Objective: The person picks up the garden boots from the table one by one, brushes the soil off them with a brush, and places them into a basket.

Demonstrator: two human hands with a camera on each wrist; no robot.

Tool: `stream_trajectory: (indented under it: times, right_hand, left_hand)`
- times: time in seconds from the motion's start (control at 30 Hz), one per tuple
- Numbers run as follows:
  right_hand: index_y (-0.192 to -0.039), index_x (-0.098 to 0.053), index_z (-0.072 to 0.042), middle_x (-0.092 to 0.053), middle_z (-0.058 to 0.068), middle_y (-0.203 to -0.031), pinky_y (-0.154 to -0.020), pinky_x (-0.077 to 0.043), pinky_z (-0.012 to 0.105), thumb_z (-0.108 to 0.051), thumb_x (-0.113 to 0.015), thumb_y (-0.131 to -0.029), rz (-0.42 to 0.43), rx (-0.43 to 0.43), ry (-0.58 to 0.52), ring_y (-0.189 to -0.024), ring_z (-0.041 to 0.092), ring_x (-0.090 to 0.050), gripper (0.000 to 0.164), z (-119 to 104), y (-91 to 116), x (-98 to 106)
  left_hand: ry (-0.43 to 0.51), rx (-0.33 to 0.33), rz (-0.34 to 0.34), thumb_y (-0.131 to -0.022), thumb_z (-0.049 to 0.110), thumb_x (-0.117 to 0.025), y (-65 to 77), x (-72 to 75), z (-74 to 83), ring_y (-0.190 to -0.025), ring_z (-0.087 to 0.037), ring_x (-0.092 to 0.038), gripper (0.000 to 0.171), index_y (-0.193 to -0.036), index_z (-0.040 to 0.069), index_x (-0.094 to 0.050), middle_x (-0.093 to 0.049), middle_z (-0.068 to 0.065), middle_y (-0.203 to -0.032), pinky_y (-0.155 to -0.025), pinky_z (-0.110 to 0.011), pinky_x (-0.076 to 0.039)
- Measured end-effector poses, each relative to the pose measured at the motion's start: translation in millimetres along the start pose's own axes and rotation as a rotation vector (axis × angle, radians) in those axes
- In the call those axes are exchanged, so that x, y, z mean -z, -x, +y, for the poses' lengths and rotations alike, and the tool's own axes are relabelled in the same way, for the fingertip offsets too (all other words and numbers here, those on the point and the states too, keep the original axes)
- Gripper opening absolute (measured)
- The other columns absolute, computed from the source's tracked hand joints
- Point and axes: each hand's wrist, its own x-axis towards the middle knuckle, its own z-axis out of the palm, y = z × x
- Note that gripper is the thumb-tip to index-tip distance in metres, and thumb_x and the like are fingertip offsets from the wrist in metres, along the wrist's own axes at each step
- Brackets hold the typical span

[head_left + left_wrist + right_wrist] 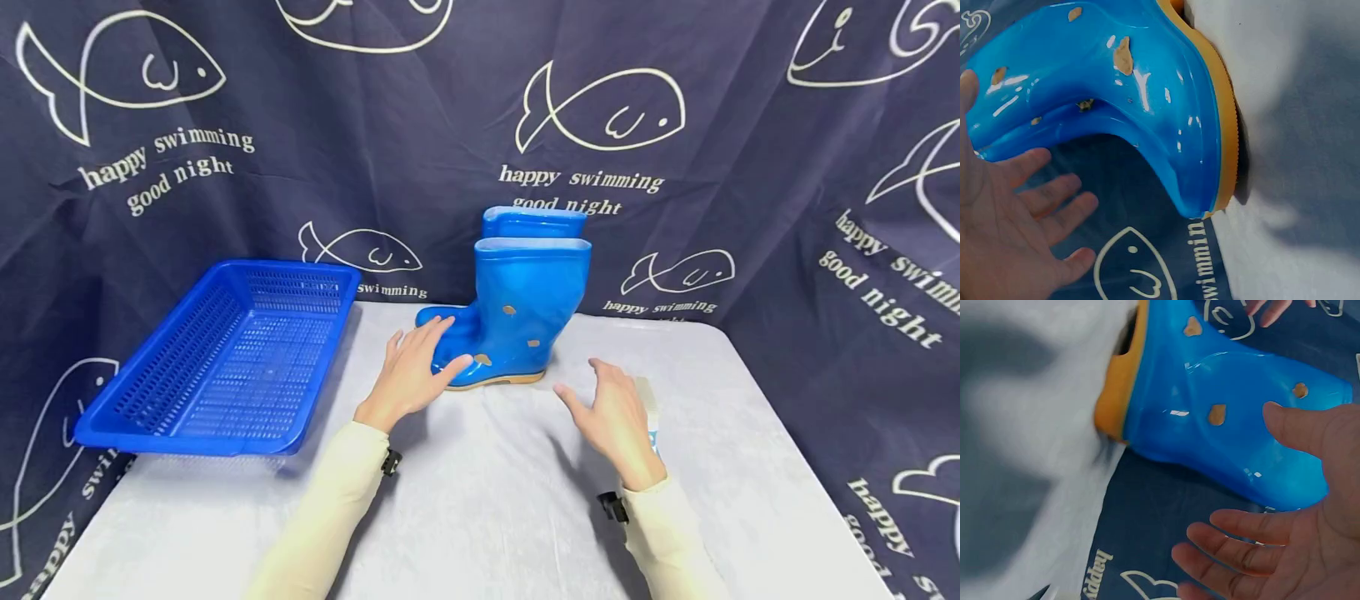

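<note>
A pair of shiny blue rain boots stands upright at the back of the table, toes to the left. The near boot (528,308) has a tan sole and several brown patches, also plain in both wrist views; the far boot (532,221) is mostly hidden behind it. My left hand (412,362), fingers spread, is by the boots' toes; whether it touches them I cannot tell. To the right of the heel, my right hand (611,412) hovers with fingers apart, holding nothing. Partly hidden behind that hand lies a brush-like thing (647,400) with pale bristles and a blue part.
A blue plastic basket (315,417) with slotted walls stands on the left side of the white-covered table (480,517). A dark blue cloth (420,150) with fish drawings and lettering hangs right behind the boots and along the sides.
</note>
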Motion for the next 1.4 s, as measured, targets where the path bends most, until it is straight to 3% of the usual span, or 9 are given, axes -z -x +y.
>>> stream_trajectory:
  times: [0.17, 0.3, 0.53, 0.8, 1.07, 1.4]
  right_hand:
    - [-0.136, -0.051, 0.007, -0.062, 0.028, -0.118, -0.09, -0.048, 0.055, -0.041, -0.068, -0.093, 0.019, -0.001, 0.029, -0.112, 0.042, -0.057, 0.066, 11.0, 4.2, -0.5]
    - [-0.134, -0.053, 0.006, -0.062, 0.026, -0.114, -0.086, -0.049, 0.054, -0.041, -0.068, -0.093, 0.014, -0.024, 0.051, -0.109, 0.04, -0.057, 0.064, 18.7, 9.5, -0.3]
    - [-0.128, -0.057, 0.002, -0.061, 0.025, -0.118, -0.083, -0.049, 0.058, -0.044, -0.068, -0.093, 0.029, -0.071, 0.086, -0.106, 0.044, -0.06, 0.059, 31.2, 11.7, 5.8]
    - [-0.128, -0.054, 0.002, -0.059, 0.032, -0.118, -0.079, -0.048, 0.062, -0.047, -0.067, -0.093, -0.028, -0.153, 0.135, -0.106, 0.052, -0.058, 0.062, 54.3, 21.6, 10.6]
    - [-0.127, -0.051, 0.003, -0.054, 0.033, -0.118, -0.074, -0.048, 0.062, -0.043, -0.068, -0.091, -0.009, -0.193, 0.148, -0.104, 0.054, -0.056, 0.061, 72.0, 26.4, 12.7]
    - [-0.117, -0.053, 0.007, -0.058, 0.033, -0.107, -0.068, -0.048, 0.059, -0.044, -0.07, -0.089, -0.008, -0.248, 0.15, -0.095, 0.051, -0.058, 0.06, 92.5, 34.0, 15.2]
  left_hand:
    - [0.027, 0.001, -0.046, -0.093, 0.069, -0.054, -8.9, -0.8, -6.7, -0.152, -0.028, -0.032, 0.081, -0.158, 0.025, -0.032, -0.038, -0.002, -0.163, -0.124, -0.065, -0.005]
    - [0.051, -0.012, -0.077, -0.092, 0.069, -0.055, -15.0, -2.4, -7.9, -0.153, -0.027, -0.031, 0.084, -0.159, 0.024, -0.03, -0.037, -0.001, -0.163, -0.125, -0.063, -0.009]
    - [0.131, -0.028, -0.059, -0.096, 0.066, -0.052, -30.8, -2.8, -6.9, -0.152, -0.028, -0.033, 0.077, -0.158, 0.025, -0.031, -0.038, -0.002, -0.163, -0.126, -0.059, -0.015]
    - [0.196, -0.012, -0.062, -0.099, 0.061, -0.05, -39.3, -4.6, -5.0, -0.151, -0.028, -0.037, 0.071, -0.157, 0.025, -0.032, -0.04, -0.002, -0.161, -0.126, -0.058, -0.022]
    - [0.374, -0.065, 0.004, -0.101, 0.046, -0.057, -44.7, -15.2, 7.4, -0.142, -0.024, -0.05, 0.062, -0.153, 0.017, -0.038, -0.052, -0.007, -0.152, -0.121, -0.047, -0.039]
    - [0.452, -0.05, -0.012, -0.104, 0.045, -0.052, -48.0, -30.0, 10.2, -0.142, -0.027, -0.05, 0.06, -0.153, 0.015, -0.037, -0.051, -0.011, -0.153, -0.121, -0.048, -0.039]
